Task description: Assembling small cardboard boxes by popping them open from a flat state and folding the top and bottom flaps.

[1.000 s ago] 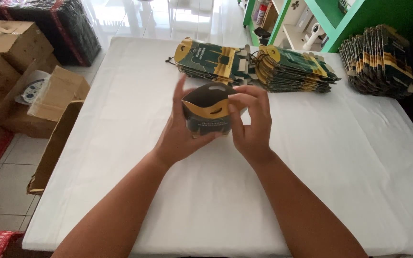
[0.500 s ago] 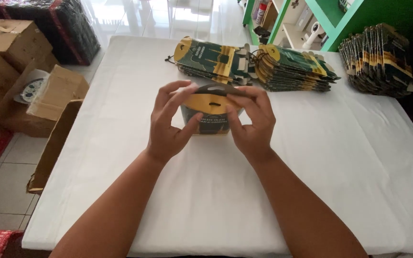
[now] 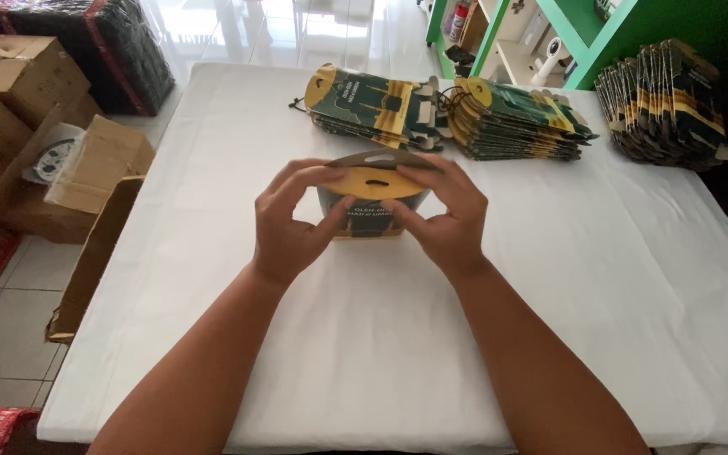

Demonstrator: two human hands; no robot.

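A small dark green and gold cardboard box (image 3: 372, 211) stands upright on the white table (image 3: 549, 278), its two rounded handle flaps meeting on top. My left hand (image 3: 286, 223) grips its left side, fingers over the top flap and thumb on the front. On the right side my right hand (image 3: 446, 217) does the same, fingers pressing the flaps together.
Two stacks of flat green and gold box blanks (image 3: 372, 105) (image 3: 511, 118) lie at the table's far edge, a third upright bundle (image 3: 667, 101) at the far right. Brown cartons (image 3: 35, 126) stand on the tiled floor at left. A green shelf (image 3: 549, 34) rises behind.
My left hand came off the box's back, moved to its left side and closed over the top. The handle flaps folded down flatter, and the box settled lower on the table.
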